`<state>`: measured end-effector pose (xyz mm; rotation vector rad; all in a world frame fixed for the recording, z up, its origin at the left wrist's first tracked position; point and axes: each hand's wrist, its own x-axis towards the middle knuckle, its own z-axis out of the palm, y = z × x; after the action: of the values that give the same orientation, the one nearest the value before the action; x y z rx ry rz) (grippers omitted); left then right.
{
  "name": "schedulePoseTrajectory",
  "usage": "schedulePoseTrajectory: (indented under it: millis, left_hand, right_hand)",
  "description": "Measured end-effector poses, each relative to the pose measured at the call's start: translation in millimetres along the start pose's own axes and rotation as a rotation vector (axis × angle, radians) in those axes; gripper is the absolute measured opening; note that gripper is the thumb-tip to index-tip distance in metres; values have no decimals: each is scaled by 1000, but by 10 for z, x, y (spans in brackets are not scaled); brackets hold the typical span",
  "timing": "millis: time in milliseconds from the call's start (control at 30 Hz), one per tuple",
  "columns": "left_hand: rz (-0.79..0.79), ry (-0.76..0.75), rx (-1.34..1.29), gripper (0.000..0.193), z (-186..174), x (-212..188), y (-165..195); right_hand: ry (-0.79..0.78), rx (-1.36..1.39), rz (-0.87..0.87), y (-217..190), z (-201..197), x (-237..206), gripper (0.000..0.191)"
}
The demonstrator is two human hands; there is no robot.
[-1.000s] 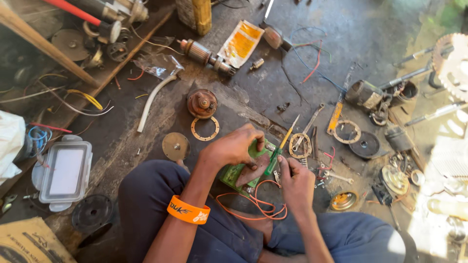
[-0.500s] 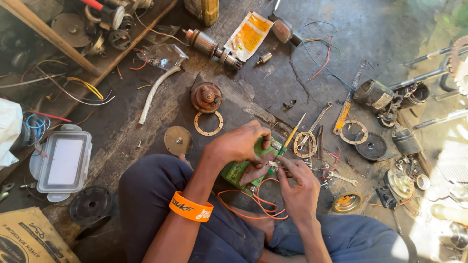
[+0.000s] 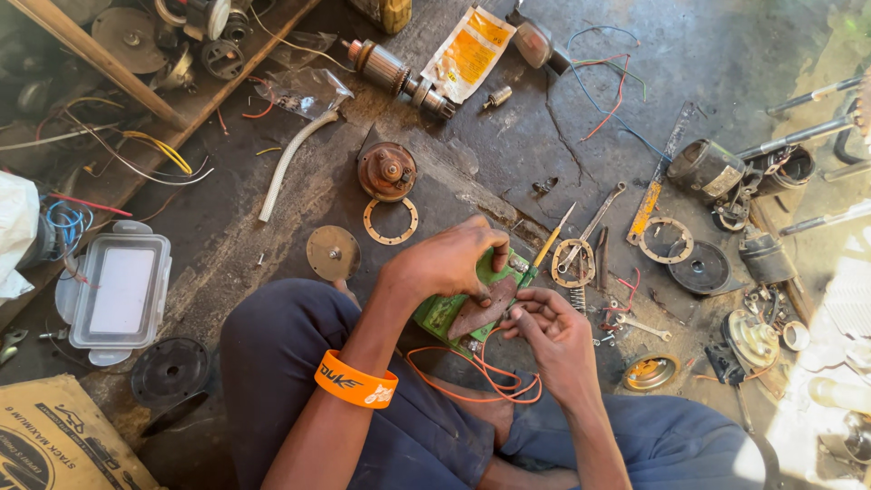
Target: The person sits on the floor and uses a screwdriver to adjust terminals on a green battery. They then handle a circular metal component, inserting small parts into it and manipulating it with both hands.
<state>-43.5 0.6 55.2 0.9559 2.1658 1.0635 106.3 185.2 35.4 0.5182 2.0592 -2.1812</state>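
I sit on a grimy floor with a green device (image 3: 446, 311) between my knees. My left hand (image 3: 445, 261), with an orange wristband on that arm, grips the device from above. My right hand (image 3: 551, 328) is at its right side, fingers curled, pinching a small part too small to identify, beside a dark brown plate (image 3: 483, 307) on the device. Orange wires (image 3: 472, 372) loop out from under the device across my lap. A yellow-handled screwdriver (image 3: 554, 236) pokes out just past my left fingers.
A rusty round motor part (image 3: 387, 171), a flat ring (image 3: 391, 220) and a disc (image 3: 333, 252) lie ahead. A clear plastic box (image 3: 118, 289) sits left. Wrenches (image 3: 590, 227), rings, screws and housings (image 3: 706, 169) are scattered right. An armature (image 3: 396, 75) and yellow pouch (image 3: 469, 50) lie further off.
Both hands stay on the green device. My right hand has shifted slightly lower against its side. The camera view has drifted a little.
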Motion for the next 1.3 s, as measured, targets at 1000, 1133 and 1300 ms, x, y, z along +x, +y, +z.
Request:
schedulePoseTrajectory:
  millis: [1000,1133,1300]
  left_hand:
    - [103,56,24,47,-2,-17,2]
    - [6,17,7,50,-9,-3,-7]
    - [56,20,-28,51,-10,-16,5]
  right_hand:
    - [-88,-164,77,-127,135,-59,32]
    - [-89,-255,33,-142,177,-71,26]
    - [-116,-348,69,-126,188,-108,25]
